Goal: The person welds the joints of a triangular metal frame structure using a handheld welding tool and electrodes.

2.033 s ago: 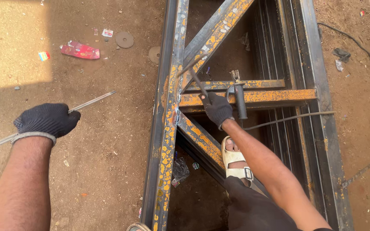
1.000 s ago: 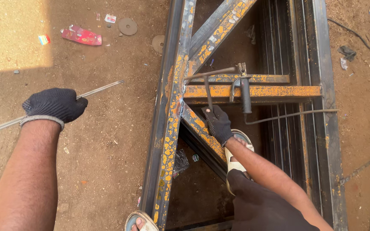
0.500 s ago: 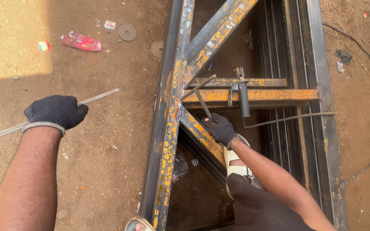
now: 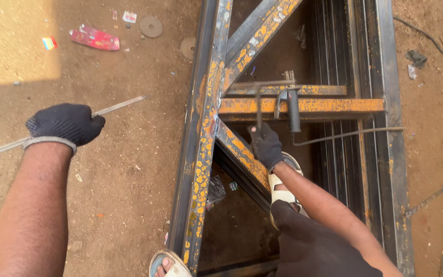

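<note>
Rod: a thin grey metal rod (image 4: 114, 106) lies across the left of the scene over the dirt ground (image 4: 129, 169); the left hand (image 4: 65, 123) holds it near its middle.
Rod axis: long axis runs from the near left edge up to the far right; its free tip points at the metal frame (image 4: 201, 154) and stops short of it.
Left hand: dark knit glove; fingers curled tight, clamped around the rod.
Right hand: the right hand (image 4: 266, 146), gloved too, reaches into the frame; fingers closed on the lower end of a thin dark tool (image 4: 258, 105) that stands up to the crossbar (image 4: 334, 105); what kind of tool it is I cannot tell.
Clamp: a grey clamp (image 4: 292, 107) sits on the crossbar just right of the tool; a second thin rod (image 4: 349, 135) runs right from under it, slightly bowed.
Progress: as a judgement, the frame looks joined at its main corner and diagonals, rusty orange along the bars; the held rod is not yet laid on the frame, so fitting it appears left to do.
Feet: a pale sandal (image 4: 283, 184) rests inside the frame near the right hand; toes (image 4: 166, 264) show at the near edge.
Ground: a red wrapper (image 4: 94, 38) and a round disc (image 4: 151, 26) lie far left on the dirt.
</note>
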